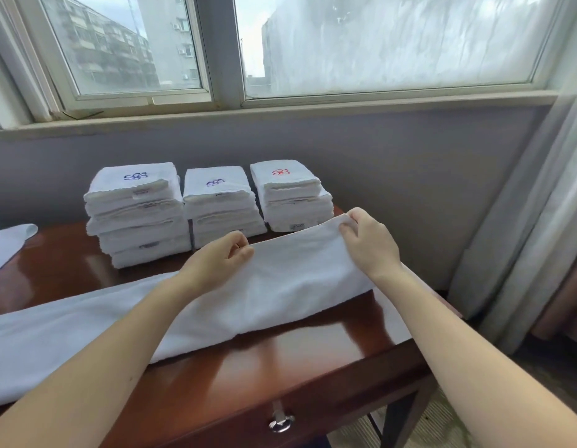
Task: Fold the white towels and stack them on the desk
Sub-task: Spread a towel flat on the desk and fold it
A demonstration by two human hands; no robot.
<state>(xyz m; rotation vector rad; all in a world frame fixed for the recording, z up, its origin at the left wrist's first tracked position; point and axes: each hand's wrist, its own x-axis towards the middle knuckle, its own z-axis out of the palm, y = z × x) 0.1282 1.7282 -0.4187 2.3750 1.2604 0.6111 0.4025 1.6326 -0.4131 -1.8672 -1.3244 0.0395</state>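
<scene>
Head view: mid-fold, your left hand and right hand pinch the long white towel's one o'clock end above the desk; next, probably carry it level toward eight o'clock.

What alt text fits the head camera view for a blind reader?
A left hand and right hand pinch the far edge of a long white towel lying across a glossy wooden desk. Behind it, three stacks of folded towels stand below a window.
</scene>
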